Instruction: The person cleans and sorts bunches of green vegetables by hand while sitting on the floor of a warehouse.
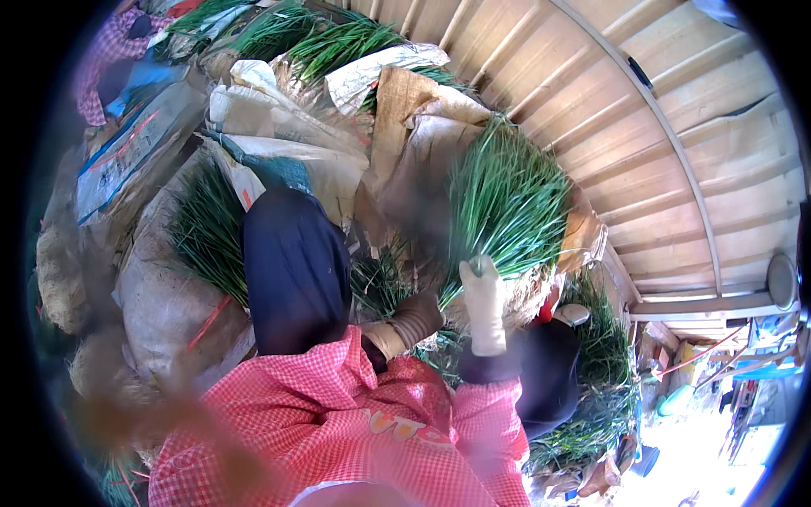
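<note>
A large bundle of long green leafy stalks [507, 196], probably garlic chives or young scallions, lies before me with its pale fibrous roots [535, 288] towards me. My right hand [485, 298], in a whitish glove, has its thumb and fingers closed at the lower part of the stalks. To its left is my left hand [418, 315], in a darker, brownish glove, curled around the base of a few stalks at the bundle's edge. Its fingertips are hidden. Loose darker green stalks [380, 282] lie beyond the left hand, between my knees.
My dark-clad left knee [294, 272] rises beside another green bunch [209, 228] and a stuffed woven sack [171, 304]. Sacking [405, 108] covers the far side. A ribbed panel wall [608, 127] curves along the right. Another person [114, 63] is at the upper left.
</note>
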A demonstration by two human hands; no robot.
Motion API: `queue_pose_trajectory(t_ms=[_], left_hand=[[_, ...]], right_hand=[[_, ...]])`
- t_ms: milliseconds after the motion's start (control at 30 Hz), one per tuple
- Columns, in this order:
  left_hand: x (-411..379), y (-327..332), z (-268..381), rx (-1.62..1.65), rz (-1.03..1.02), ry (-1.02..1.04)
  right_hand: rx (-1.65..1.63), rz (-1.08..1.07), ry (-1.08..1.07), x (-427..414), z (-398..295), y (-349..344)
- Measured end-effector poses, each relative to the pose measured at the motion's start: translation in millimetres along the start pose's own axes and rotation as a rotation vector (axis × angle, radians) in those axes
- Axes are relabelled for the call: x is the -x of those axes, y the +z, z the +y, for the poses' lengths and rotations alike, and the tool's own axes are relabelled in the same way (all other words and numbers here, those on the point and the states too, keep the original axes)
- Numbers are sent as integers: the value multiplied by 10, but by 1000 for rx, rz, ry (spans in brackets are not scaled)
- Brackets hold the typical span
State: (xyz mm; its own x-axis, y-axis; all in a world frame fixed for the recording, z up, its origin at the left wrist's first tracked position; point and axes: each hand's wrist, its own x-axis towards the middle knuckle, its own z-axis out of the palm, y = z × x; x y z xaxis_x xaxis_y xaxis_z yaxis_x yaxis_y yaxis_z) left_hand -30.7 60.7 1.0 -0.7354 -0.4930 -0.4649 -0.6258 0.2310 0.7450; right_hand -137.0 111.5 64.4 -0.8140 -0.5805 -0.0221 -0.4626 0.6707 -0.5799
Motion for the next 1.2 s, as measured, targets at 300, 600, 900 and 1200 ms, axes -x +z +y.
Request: queue_pose_trajectory(t_ms=[300,600,900,1200], left_hand=[[-241,173,-246,186,-66,186],[-134,-243,2,635,-59,270],[397,-894,381,1552,-482,99],[1278,-2517,582,1265,-234,423]], right_hand=[[-1220,-446,160,407,-166,-23],[-895,-236,411,578,528,-971],[206,344,-640,879,-429,-338],[-183,423,-599,441,-573,-307]])
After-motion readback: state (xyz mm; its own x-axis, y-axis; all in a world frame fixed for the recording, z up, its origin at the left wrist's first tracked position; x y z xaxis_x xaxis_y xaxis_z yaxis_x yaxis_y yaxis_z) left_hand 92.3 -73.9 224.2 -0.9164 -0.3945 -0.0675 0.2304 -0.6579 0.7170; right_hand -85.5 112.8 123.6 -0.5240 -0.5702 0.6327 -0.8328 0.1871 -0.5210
